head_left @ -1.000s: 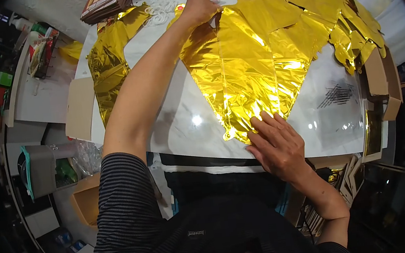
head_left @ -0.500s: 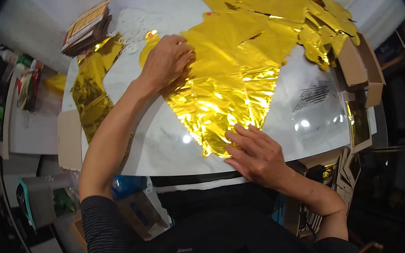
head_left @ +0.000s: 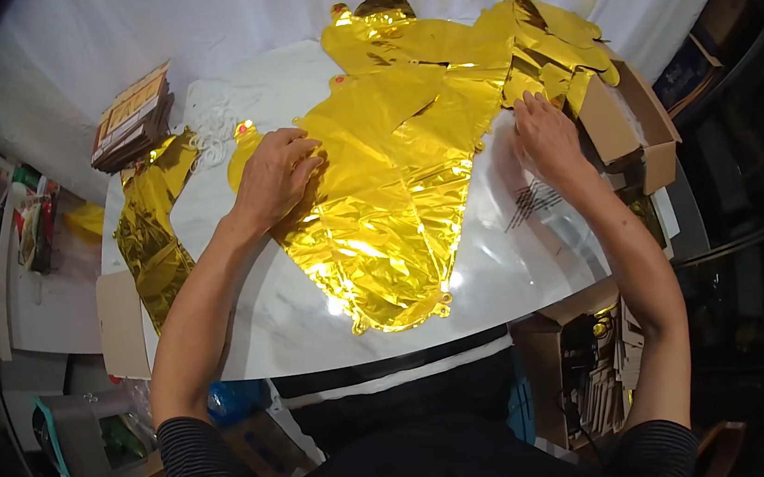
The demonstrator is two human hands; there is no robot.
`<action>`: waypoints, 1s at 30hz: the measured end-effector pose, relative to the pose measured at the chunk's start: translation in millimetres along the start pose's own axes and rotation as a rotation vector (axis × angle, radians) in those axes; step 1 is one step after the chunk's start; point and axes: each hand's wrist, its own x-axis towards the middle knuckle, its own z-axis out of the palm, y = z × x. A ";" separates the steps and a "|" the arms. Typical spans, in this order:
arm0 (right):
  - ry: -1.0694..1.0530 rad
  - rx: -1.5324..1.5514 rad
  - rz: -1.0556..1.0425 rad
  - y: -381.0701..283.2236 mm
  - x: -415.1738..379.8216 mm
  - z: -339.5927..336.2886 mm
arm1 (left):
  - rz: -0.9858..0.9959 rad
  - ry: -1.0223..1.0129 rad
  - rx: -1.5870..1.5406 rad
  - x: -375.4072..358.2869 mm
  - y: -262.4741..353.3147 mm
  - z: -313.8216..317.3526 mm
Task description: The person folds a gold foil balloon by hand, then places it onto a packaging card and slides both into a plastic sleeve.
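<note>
A large flat gold foil balloon (head_left: 375, 174) lies uninflated on the white marbled table (head_left: 534, 269), its crinkled lower end near the front edge. My left hand (head_left: 278, 177) rests on its left side, fingers bent over the foil with the thumb apart, not visibly gripping it. Right of the foil, my right hand (head_left: 546, 137) is open with fingers apart, close to a pile of more gold foil balloons (head_left: 557, 38) and above a clear plastic sheet or bag (head_left: 554, 239) with dark print.
At the back left stands a stack of printed cards (head_left: 134, 115) beside white string (head_left: 214, 130). More gold foil (head_left: 154, 244) hangs at the left edge. An open cardboard box (head_left: 631, 124) sits on the right; another box (head_left: 547, 389) with cardboard pieces stands below the table.
My right hand has left the foil's lower end and moved up and right towards the balloon pile. My left hand stays on the foil's left side. The camera view has shifted.
</note>
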 end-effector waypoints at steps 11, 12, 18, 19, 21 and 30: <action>-0.005 -0.224 0.024 12.4 22.1 44.1 | 0.054 -0.003 -0.048 42.2 33.4 -5.2; -0.006 -0.222 0.026 11.2 23.8 43.5 | 0.069 -0.009 -0.065 46.0 37.5 -3.4; -0.032 -0.170 0.139 21.9 38.5 42.5 | 0.108 -0.046 -0.141 61.1 64.5 1.1; -0.083 -0.118 0.215 25.6 41.7 37.4 | 0.104 -0.057 -0.158 62.0 67.7 1.2; -0.135 -0.064 0.288 35.2 47.5 27.5 | 0.106 -0.058 -0.169 64.8 70.8 1.7; -0.255 0.247 0.519 95.5 65.5 -13.3 | 0.131 -0.100 -0.223 102.8 94.0 16.9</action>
